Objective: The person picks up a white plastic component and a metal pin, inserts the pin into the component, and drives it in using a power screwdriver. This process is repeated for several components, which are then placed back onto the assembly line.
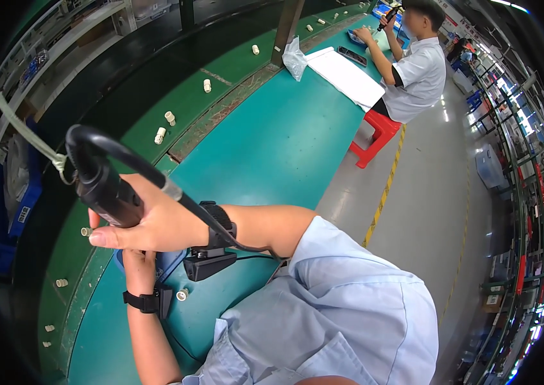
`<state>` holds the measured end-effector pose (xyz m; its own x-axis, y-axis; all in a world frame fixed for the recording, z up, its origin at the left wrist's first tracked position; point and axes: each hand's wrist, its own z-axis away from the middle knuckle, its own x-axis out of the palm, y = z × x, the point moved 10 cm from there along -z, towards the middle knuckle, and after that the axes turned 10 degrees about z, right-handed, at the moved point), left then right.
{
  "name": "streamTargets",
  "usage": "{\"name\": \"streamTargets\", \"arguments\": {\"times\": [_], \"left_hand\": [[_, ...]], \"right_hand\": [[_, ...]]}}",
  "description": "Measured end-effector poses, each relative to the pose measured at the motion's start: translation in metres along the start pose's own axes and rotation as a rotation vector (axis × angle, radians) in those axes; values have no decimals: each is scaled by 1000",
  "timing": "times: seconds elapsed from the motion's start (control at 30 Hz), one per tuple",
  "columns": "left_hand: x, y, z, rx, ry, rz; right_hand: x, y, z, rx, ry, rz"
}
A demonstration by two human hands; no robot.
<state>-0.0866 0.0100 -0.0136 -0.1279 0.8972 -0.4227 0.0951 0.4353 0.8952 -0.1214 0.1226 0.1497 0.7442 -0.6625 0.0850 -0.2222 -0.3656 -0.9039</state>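
My right hand (156, 221) is closed round a black electric screwdriver (108, 192), which hangs from a pale cord (25, 131). A black cable (127, 151) loops from its top back over my wrist. Directly beneath, my left hand (138, 256) is mostly covered by the right one. Its fingers and anything in them are hidden. Part of a blue tray (172, 262) shows under my hands. Close to my left wrist, a small white cylindrical part (182, 294) rests on the green tabletop (259, 154). The driver's tip is out of sight.
Along the left runs a green conveyor belt (185, 102) with several small white parts on it. Farther up are a plastic bag (294, 59), white sheets (346, 77) and a phone (353, 56). A co-worker (416, 70) sits on a red stool (374, 135). Blue bins (25, 199) stand far left.
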Motion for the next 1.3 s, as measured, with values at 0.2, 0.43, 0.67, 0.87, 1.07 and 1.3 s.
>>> {"name": "streamTargets", "arguments": {"times": [0.2,0.43,0.67,0.87,1.07,1.3], "left_hand": [[1,19,2,143,10,-33],[6,15,0,-132,-80,71],[-3,23,2,-13,-11,-61],[-9,50,10,83,52,-41],[-17,46,16,71,80,44],[-25,52,21,62,116,-7]], "right_hand": [[0,22,-9,-5,-22,-21],[-1,39,-13,75,-49,-50],[-9,25,-10,38,24,-25],[-22,11,-4,3,144,-83],[-23,0,0,-90,185,-124],[-19,-3,4,-5,145,-226]]}}
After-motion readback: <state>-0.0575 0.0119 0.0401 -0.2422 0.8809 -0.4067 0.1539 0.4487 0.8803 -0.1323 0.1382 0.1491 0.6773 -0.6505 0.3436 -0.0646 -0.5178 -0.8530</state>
